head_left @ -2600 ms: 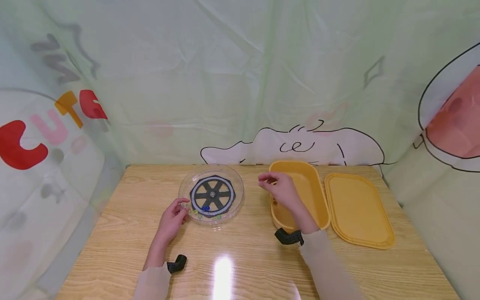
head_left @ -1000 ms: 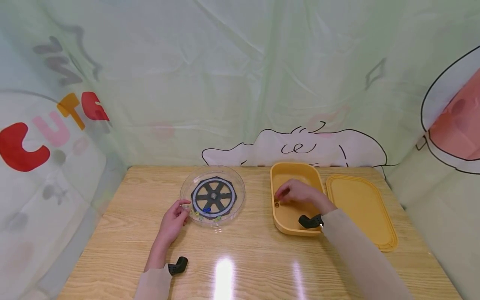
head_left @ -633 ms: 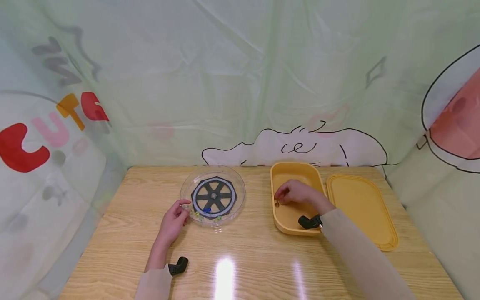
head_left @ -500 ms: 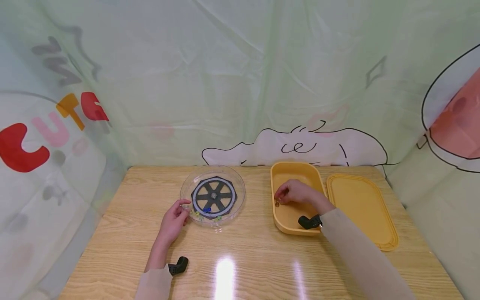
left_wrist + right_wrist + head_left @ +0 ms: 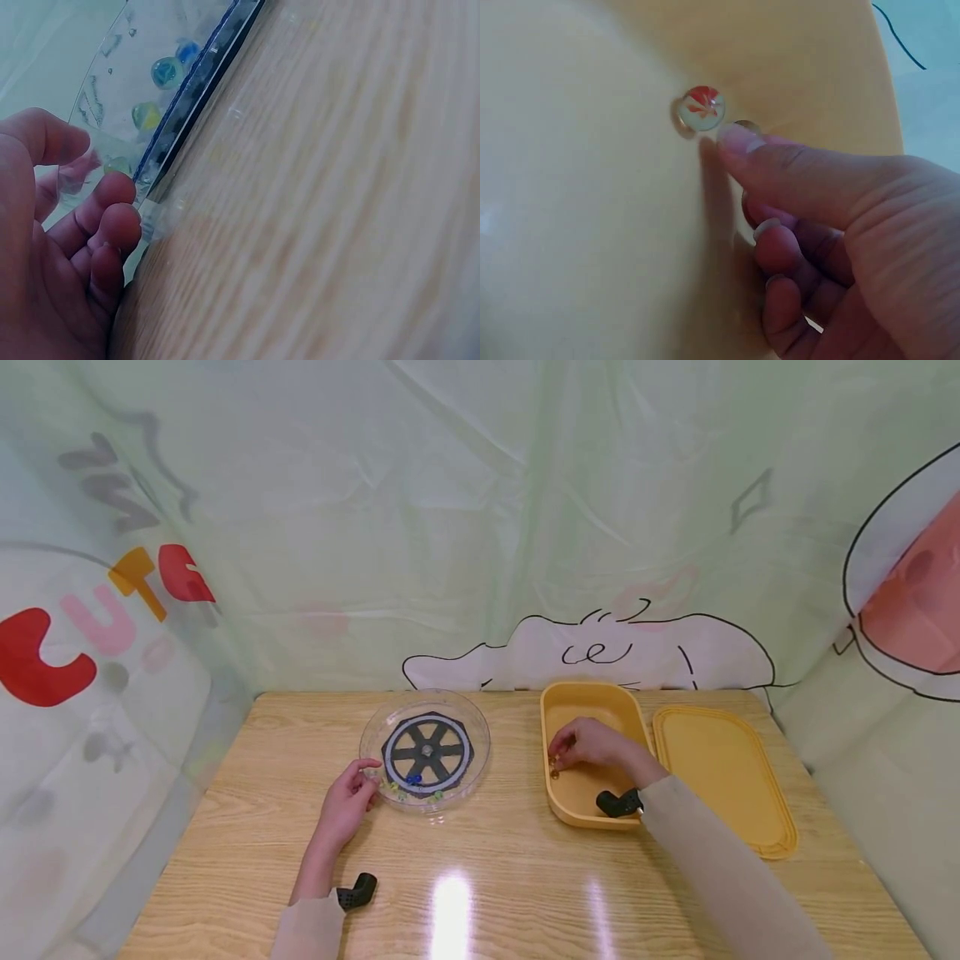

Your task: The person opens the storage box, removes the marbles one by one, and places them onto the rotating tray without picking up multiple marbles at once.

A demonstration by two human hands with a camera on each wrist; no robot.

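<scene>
In the head view my left hand (image 5: 347, 803) holds the near-left rim of a round clear plastic dish (image 5: 480, 777). A black spoked wheel shape with a pale ring (image 5: 427, 754) shows within the dish. Several glass marbles sit at its near side, a blue marble (image 5: 414, 780) and a green marble (image 5: 166, 73) among them. Inside the yellow box (image 5: 588, 820), my right hand (image 5: 596, 745) has its fingertips at the left wall. In the right wrist view the thumb and index finger pinch a marble (image 5: 748, 125), mostly hidden, beside a clear red-patterned marble (image 5: 705, 107) on the box floor.
To the right of the box lies a flat yellow lid (image 5: 723, 781). The wooden table (image 5: 510, 877) backs onto a pale green printed curtain (image 5: 375, 568). Each wrist wears a small black camera.
My right hand has moved from above the box's left edge down into it, and its fingertips are now among the marbles. The left hand stays at the dish.
</scene>
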